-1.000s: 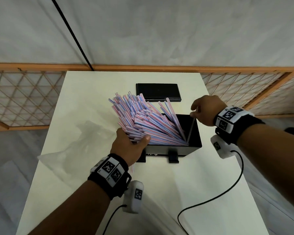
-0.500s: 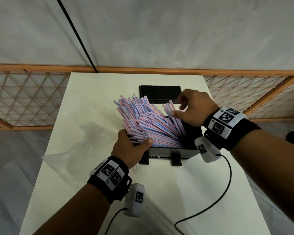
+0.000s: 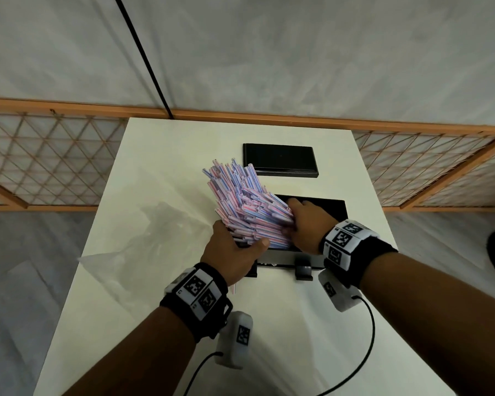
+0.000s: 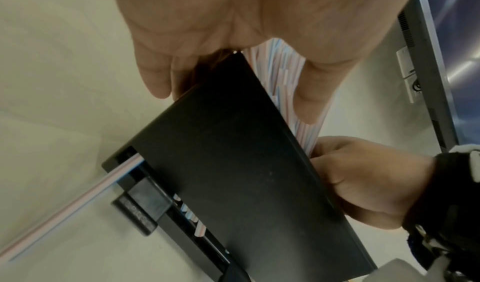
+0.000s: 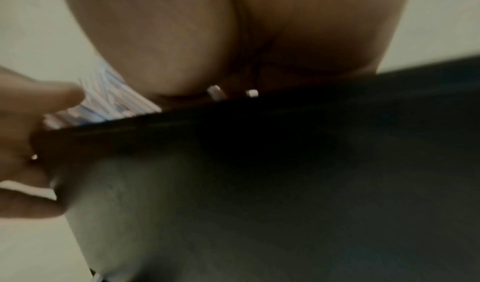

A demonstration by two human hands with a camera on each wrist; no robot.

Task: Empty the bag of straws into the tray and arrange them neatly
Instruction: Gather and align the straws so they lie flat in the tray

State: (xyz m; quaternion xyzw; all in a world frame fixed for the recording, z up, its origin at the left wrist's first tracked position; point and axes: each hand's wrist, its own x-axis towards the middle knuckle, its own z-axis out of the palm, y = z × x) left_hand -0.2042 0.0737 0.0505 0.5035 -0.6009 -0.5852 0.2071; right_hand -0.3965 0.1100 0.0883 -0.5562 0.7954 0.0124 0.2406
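I can read no words or numbers anywhere. My wristbands (image 3: 196, 290) carry only black-and-white square code markers, as do the white camera pods (image 3: 236, 340) under my wrists. The raised lettering on the tray's clip (image 4: 139, 214) is too blurred to make out.

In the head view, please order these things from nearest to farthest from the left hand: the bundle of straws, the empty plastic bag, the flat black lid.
1. Bundle of straws: the left hand touches its near end.
2. Empty plastic bag: on the table, left of the hand.
3. Flat black lid: at the table's far end.
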